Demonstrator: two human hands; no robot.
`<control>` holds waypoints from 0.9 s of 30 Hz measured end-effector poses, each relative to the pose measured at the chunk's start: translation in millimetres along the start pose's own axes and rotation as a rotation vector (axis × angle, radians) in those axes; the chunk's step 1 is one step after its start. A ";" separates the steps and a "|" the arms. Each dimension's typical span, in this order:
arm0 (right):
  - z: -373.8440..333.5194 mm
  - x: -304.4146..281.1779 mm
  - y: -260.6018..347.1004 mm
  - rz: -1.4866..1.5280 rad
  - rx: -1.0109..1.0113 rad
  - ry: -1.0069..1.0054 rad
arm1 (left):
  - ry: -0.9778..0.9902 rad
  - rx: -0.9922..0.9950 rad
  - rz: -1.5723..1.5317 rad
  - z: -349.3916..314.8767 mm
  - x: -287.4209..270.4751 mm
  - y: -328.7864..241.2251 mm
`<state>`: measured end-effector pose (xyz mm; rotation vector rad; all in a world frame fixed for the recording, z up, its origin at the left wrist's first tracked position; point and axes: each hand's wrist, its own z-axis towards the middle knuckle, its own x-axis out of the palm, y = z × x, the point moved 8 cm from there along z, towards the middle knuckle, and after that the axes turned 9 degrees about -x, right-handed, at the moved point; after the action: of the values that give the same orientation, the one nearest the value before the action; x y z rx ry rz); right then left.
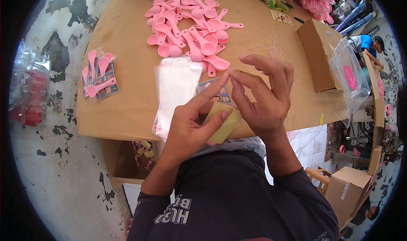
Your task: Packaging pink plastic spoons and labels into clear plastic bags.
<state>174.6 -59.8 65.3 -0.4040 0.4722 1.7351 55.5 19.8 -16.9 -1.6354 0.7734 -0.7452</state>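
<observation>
My left hand (193,124) pinches a yellow strip of backing paper (224,122) between thumb and fingers, its index finger stretched up to the right. My right hand (263,97) meets that fingertip, thumb and index pinched together on something too small to make out. Just beyond the hands lie a stack of clear plastic bags (176,90) and a printed card (216,92). Farther back is a heap of pink plastic spoons (190,29) on the brown paper-covered table (127,105).
Several bagged pink spoons (99,78) lie at the table's left. An open cardboard box (320,54) and a clear bag (349,78) stand on the right. Red packets in plastic (29,97) sit on the floor at left. Another person (366,44) is at the far right.
</observation>
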 end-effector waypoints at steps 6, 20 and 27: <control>-1.1 -3.8 -19.5 0.114 0.146 -0.037 | 0.032 0.070 0.005 -0.6 4.2 -5.6; -45.0 8.2 -52.9 1.310 0.644 -0.343 | -0.142 0.151 -0.393 2.8 -28.1 -3.8; -37.4 45.0 -9.9 1.105 0.810 0.090 | -0.174 0.257 -0.379 2.7 -31.8 -8.5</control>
<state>175.5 -39.7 9.4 0.4731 1.5947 2.3221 40.0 48.4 -11.3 -1.6018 0.2309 -0.9118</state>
